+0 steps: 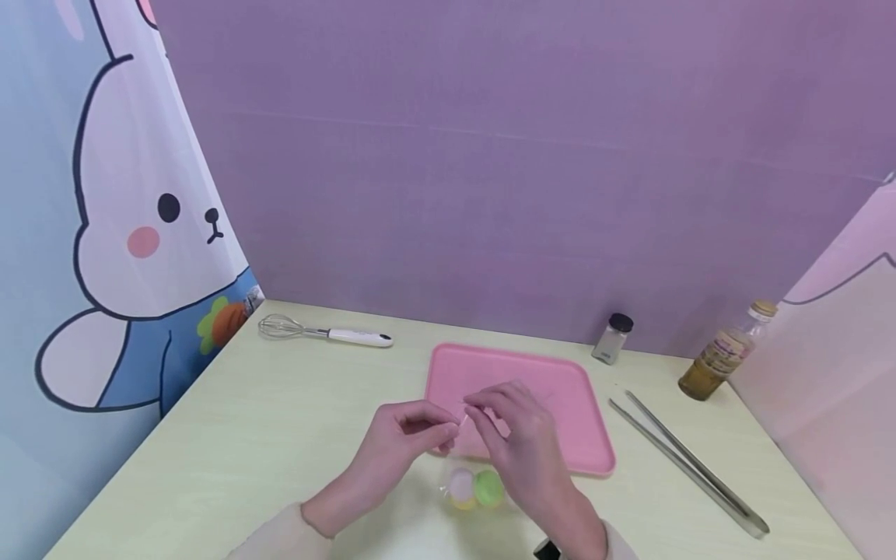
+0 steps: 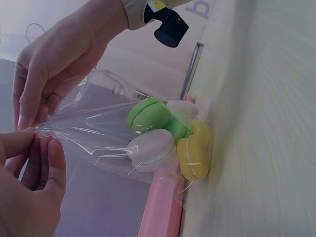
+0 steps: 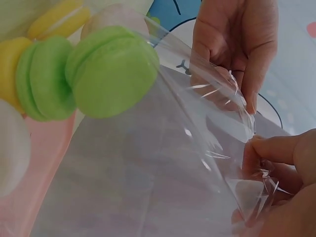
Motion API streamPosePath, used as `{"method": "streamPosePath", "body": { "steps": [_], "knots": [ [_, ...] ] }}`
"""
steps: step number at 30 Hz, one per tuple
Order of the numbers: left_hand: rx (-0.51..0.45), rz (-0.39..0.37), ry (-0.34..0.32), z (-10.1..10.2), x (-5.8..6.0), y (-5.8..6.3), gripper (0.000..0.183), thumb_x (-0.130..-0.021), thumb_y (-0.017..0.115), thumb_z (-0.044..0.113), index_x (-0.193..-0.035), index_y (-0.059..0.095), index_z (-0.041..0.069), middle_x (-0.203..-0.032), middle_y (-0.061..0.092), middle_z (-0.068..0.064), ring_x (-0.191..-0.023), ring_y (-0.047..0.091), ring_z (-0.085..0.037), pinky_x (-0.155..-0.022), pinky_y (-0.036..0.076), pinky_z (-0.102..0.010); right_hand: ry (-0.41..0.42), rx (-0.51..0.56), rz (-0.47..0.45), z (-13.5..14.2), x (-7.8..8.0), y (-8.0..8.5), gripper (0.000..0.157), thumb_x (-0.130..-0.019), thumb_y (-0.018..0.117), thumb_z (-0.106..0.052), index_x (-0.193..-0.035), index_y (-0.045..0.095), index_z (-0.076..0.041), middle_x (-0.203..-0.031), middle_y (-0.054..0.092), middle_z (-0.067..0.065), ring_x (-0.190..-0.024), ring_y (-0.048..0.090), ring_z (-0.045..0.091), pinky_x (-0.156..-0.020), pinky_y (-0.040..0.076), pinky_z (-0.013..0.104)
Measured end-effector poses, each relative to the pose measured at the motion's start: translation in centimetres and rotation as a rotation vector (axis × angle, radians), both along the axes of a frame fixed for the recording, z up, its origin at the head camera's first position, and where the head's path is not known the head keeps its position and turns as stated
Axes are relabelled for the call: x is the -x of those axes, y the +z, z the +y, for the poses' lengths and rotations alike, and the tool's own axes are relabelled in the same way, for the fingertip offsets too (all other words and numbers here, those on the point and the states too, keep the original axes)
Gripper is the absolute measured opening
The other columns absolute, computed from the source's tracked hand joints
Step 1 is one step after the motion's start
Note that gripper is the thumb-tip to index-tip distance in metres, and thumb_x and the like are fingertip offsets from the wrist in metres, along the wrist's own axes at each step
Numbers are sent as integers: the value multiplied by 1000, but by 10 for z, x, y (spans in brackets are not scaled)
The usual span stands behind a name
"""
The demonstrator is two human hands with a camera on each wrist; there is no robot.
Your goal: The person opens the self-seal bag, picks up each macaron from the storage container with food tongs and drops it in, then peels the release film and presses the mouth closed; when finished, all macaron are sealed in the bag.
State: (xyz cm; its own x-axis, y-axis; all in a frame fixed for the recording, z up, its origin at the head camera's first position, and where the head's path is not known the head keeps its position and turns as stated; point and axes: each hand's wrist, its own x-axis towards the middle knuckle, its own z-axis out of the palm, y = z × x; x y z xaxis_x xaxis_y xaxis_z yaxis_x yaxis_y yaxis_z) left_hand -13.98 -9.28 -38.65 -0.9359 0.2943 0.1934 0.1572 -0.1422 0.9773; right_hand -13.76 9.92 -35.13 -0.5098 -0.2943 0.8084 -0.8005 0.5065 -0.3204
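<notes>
A clear plastic bag (image 2: 106,126) hangs from both hands, its gathered top pinched between fingers and thumbs. Inside its lower end sit several macarons: green (image 2: 150,116), yellow (image 2: 195,150) and pale pinkish-white (image 2: 153,148). My left hand (image 1: 399,443) pinches the bag's neck from the left. From the right, my right hand (image 1: 521,439) grips the film close by, the fingertips of both hands nearly meeting. In the head view the macarons show below the hands, in front of the pink tray (image 1: 588,420); the bag itself is hard to make out there.
A whisk (image 1: 357,337) lies at the back left. Behind the tray's right corner stands a small black-capped jar (image 1: 611,342). Metal tongs (image 1: 693,467) lie to the right, with a corked bottle of amber liquid (image 1: 721,358) beyond. A purple panel (image 1: 490,171) rises along the back edge.
</notes>
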Motion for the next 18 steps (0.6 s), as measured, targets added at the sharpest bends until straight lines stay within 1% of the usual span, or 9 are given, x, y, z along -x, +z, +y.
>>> {"method": "streamPosePath", "body": {
  "steps": [3,7,10,12,18],
  "knots": [
    [-4,0,0,0,-1,0,23,-92,75,12,-103,72,-7,-94,69,-28,-78,68,-17,-79,60,-37,-5,13,12,0,0,-1,19,-80,81,5,-95,75,-5,-89,72,1,-78,63,12,-66,54,25],
    [-1,8,-2,0,-1,1,22,-93,74,13,-103,72,-7,-92,70,-24,-78,68,-17,-79,59,-37,-20,40,24,-2,0,-2,20,-78,82,5,-92,76,-7,-87,72,-3,-75,61,12,-65,51,21],
    [5,17,-5,-1,-1,1,21,-93,74,12,-103,72,-6,-92,70,-20,-78,68,-17,-79,59,-37,-28,75,10,-3,0,-2,19,-78,82,5,-90,76,-8,-86,72,-6,-75,61,10,-67,50,19],
    [6,21,-8,-1,-1,1,21,-93,74,12,-103,72,-6,-91,71,-18,-78,68,-17,-79,59,-37,-34,97,2,-3,0,-2,18,-78,82,5,-89,76,-9,-85,73,-6,-75,62,9,-68,51,19],
    [-6,14,-14,0,-2,0,19,-93,73,10,-103,72,-6,-91,72,-15,-78,69,-17,-79,60,-38,-57,150,-10,-5,-2,-2,16,-80,81,4,-88,76,-9,-84,73,-7,-74,63,9,-67,56,30]
  ]
}}
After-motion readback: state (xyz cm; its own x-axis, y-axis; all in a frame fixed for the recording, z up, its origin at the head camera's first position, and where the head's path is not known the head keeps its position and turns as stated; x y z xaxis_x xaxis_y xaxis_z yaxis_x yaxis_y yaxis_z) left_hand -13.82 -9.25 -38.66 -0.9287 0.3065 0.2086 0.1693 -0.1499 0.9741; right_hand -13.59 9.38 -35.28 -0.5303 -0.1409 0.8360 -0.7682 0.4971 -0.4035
